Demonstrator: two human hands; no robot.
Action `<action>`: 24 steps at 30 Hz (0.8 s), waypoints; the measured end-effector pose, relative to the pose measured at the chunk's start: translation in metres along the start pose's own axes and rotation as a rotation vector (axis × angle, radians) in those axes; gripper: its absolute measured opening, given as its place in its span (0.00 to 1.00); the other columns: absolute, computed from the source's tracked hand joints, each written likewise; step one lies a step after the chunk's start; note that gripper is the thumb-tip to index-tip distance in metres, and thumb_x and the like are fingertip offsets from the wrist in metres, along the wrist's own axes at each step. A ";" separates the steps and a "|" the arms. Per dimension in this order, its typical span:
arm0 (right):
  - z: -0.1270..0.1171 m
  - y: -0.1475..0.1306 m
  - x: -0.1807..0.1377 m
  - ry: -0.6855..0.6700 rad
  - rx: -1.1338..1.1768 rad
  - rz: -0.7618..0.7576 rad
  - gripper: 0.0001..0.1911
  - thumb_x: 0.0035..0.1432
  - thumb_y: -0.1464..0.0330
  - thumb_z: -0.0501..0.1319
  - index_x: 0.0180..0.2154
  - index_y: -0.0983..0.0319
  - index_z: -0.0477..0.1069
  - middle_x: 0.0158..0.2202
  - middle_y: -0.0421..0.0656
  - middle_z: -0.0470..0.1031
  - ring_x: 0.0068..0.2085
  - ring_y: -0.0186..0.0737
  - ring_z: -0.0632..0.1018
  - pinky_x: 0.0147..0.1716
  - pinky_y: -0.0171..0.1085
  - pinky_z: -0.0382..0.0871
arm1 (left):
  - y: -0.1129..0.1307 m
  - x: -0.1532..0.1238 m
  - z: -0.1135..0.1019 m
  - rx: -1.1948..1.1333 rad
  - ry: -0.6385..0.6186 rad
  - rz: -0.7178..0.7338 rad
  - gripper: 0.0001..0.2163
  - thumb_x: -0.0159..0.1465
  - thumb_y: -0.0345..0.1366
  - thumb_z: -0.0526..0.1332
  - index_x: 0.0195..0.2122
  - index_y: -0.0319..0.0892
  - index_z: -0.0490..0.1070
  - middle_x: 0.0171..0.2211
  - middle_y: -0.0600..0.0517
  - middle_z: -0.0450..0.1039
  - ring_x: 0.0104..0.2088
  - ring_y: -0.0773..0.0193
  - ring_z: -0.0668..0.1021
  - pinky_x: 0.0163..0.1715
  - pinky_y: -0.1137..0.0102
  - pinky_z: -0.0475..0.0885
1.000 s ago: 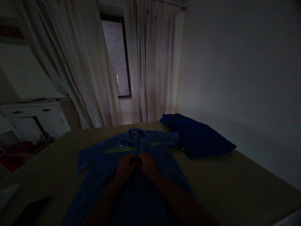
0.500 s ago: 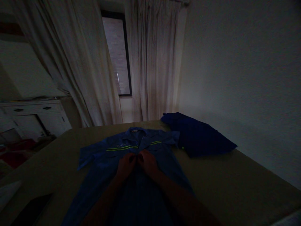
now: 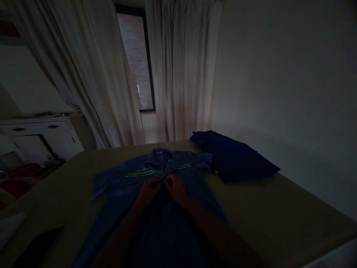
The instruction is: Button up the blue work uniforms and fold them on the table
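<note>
— Moved a little apart since the earlier frame: left hand and right hand. State of the grip?

— Pinched at the front opening of the blue short-sleeved work shirt, on both sides. Button between the fingertips? Too dark to tell.

— And the shirt's place?

— Spread face up on the desk, collar to the far side, just left of a dark blue garment, apparently folded.

— Likely trouble?

— Front edges out of line, perhaps, from uneven tugging; fumbled cloth, from such dim light. Possibly bunching too, from too hard a pull.

— Containers?

— White cabinet at far left, with a dark gap beside one door; contents impossible to make out.
</note>
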State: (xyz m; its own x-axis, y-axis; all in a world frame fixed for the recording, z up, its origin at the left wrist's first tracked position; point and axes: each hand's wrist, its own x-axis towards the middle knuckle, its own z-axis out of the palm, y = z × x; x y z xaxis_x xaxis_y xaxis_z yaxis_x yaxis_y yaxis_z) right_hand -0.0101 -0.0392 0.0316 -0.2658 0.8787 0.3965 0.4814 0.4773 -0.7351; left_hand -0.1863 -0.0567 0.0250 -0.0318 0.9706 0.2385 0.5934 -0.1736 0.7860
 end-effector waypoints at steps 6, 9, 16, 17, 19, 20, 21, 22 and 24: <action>-0.005 -0.005 0.000 -0.065 0.048 0.058 0.04 0.63 0.70 0.62 0.37 0.62 0.76 0.36 0.42 0.81 0.39 0.38 0.80 0.40 0.33 0.68 | 0.003 -0.004 0.000 0.129 -0.034 0.098 0.05 0.60 0.36 0.59 0.35 0.43 0.74 0.33 0.52 0.77 0.35 0.61 0.78 0.37 0.69 0.69; -0.004 -0.004 0.001 -0.062 0.017 0.075 0.05 0.64 0.69 0.62 0.38 0.63 0.77 0.37 0.43 0.81 0.39 0.38 0.80 0.39 0.33 0.68 | 0.008 -0.007 0.000 0.254 -0.036 0.140 0.04 0.62 0.33 0.58 0.35 0.43 0.73 0.34 0.52 0.76 0.36 0.61 0.77 0.38 0.69 0.68; -0.002 -0.002 0.001 -0.112 -0.023 0.043 0.07 0.66 0.69 0.60 0.39 0.63 0.78 0.38 0.44 0.82 0.40 0.40 0.80 0.40 0.34 0.68 | 0.019 -0.013 -0.002 0.473 0.006 0.198 0.08 0.67 0.34 0.60 0.46 0.46 0.73 0.49 0.47 0.76 0.51 0.54 0.75 0.52 0.61 0.67; -0.003 -0.002 0.000 -0.103 -0.015 0.015 0.07 0.65 0.70 0.60 0.40 0.62 0.78 0.39 0.44 0.81 0.41 0.40 0.80 0.42 0.35 0.68 | 0.019 -0.013 -0.003 0.481 0.015 0.188 0.09 0.68 0.34 0.59 0.48 0.46 0.73 0.50 0.47 0.76 0.52 0.53 0.75 0.53 0.61 0.67; -0.004 -0.004 -0.002 -0.051 -0.002 -0.039 0.08 0.65 0.71 0.60 0.42 0.62 0.77 0.42 0.44 0.81 0.43 0.40 0.79 0.45 0.36 0.68 | 0.019 -0.013 -0.004 0.497 0.045 0.166 0.10 0.70 0.36 0.57 0.50 0.46 0.72 0.51 0.46 0.76 0.53 0.53 0.75 0.55 0.61 0.66; -0.005 -0.005 -0.002 -0.025 0.001 -0.058 0.08 0.64 0.71 0.60 0.43 0.62 0.76 0.43 0.44 0.80 0.43 0.40 0.79 0.46 0.36 0.68 | 0.018 -0.012 -0.005 0.506 0.058 0.163 0.11 0.70 0.36 0.56 0.51 0.46 0.73 0.51 0.46 0.76 0.53 0.53 0.75 0.55 0.61 0.66; -0.007 -0.006 -0.003 -0.006 0.000 -0.068 0.08 0.65 0.71 0.59 0.44 0.61 0.75 0.42 0.44 0.80 0.43 0.39 0.79 0.46 0.36 0.68 | 0.016 -0.012 -0.006 0.517 0.062 0.162 0.11 0.71 0.37 0.56 0.50 0.46 0.73 0.51 0.46 0.77 0.53 0.53 0.75 0.56 0.60 0.66; -0.008 -0.007 -0.004 0.002 -0.007 -0.069 0.07 0.65 0.70 0.59 0.44 0.61 0.74 0.41 0.43 0.80 0.42 0.39 0.79 0.45 0.35 0.68 | 0.014 -0.011 -0.006 0.528 0.054 0.160 0.11 0.71 0.37 0.55 0.50 0.47 0.74 0.50 0.46 0.77 0.52 0.53 0.75 0.55 0.60 0.66; -0.011 -0.012 -0.007 -0.009 -0.051 -0.061 0.07 0.67 0.66 0.58 0.43 0.60 0.73 0.39 0.42 0.80 0.40 0.39 0.79 0.42 0.35 0.68 | 0.009 -0.007 -0.007 0.537 0.015 0.143 0.11 0.71 0.37 0.55 0.47 0.47 0.76 0.48 0.47 0.77 0.50 0.54 0.76 0.54 0.61 0.67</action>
State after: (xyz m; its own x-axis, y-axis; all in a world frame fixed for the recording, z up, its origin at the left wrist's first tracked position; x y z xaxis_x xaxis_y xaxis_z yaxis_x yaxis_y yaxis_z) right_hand -0.0045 -0.0510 0.0440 -0.3039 0.8478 0.4345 0.5062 0.5301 -0.6803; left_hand -0.1864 -0.0663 0.0339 0.0699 0.9405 0.3326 0.9192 -0.1902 0.3447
